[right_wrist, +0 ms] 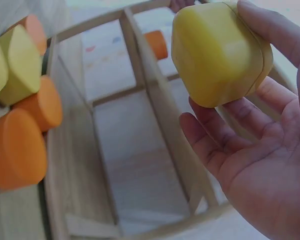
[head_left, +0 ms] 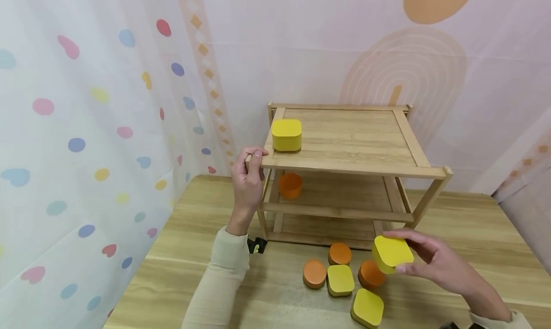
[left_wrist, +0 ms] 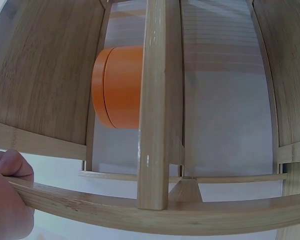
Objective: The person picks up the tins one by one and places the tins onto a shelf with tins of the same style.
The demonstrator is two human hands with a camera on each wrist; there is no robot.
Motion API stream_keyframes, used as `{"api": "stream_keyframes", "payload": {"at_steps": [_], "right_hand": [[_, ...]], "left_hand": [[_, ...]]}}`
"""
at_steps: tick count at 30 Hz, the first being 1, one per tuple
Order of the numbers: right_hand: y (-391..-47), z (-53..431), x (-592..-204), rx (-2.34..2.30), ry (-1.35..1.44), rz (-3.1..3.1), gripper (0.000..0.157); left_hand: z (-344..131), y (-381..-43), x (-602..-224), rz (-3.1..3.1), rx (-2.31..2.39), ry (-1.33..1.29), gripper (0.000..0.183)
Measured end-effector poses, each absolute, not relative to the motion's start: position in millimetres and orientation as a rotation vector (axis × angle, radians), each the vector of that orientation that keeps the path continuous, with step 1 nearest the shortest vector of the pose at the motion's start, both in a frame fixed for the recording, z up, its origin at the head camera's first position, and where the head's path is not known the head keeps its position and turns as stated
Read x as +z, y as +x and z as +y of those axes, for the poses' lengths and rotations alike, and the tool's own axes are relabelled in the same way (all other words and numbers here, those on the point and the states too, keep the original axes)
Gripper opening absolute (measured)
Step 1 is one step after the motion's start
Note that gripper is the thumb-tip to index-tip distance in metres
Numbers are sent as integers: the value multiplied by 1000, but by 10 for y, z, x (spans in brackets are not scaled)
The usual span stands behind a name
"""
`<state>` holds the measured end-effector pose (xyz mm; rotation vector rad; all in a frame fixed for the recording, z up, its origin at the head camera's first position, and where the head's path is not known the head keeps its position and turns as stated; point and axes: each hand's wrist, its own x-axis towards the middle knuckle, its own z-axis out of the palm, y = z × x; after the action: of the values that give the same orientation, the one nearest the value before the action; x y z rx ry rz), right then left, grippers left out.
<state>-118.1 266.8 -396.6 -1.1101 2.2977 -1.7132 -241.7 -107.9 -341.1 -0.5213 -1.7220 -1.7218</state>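
Observation:
My left hand grips the front left corner of a three-tier wooden shelf, thumb on top. In my right hand is a yellow square lidded box, pinched between thumb and fingers above the table, in front of the shelf; the right wrist view shows the same yellow box up close. Another yellow box stands at the left of the top tier. On the middle tier, at the left, sits an orange round container, also seen in the left wrist view as an orange cylinder with a lid.
On the table before the shelf are orange round containers and two yellow boxes, grouped close together. One orange container lies partly under the held box. A patterned curtain hangs behind and to the left.

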Motion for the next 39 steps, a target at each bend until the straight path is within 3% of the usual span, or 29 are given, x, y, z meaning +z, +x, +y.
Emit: {"api": "stream_keyframes", "payload": {"at_steps": [19,33,39], "right_hand": [[-1267,2307,-3332,-1702,-1120,2393,62],[-1512,2020,-2724,-1907,-1362,2214,64],[-1669,1875,-2528,-1827,-1094,2428,57]], "left_hand": [[-1111,-2410,-3357,-1717,-1711,-517,28],[-1094,-2408,-3373,-1721,-1693,-519,28],[-1090,-2413,-3384,-1717,-1699,-515,28]]}}
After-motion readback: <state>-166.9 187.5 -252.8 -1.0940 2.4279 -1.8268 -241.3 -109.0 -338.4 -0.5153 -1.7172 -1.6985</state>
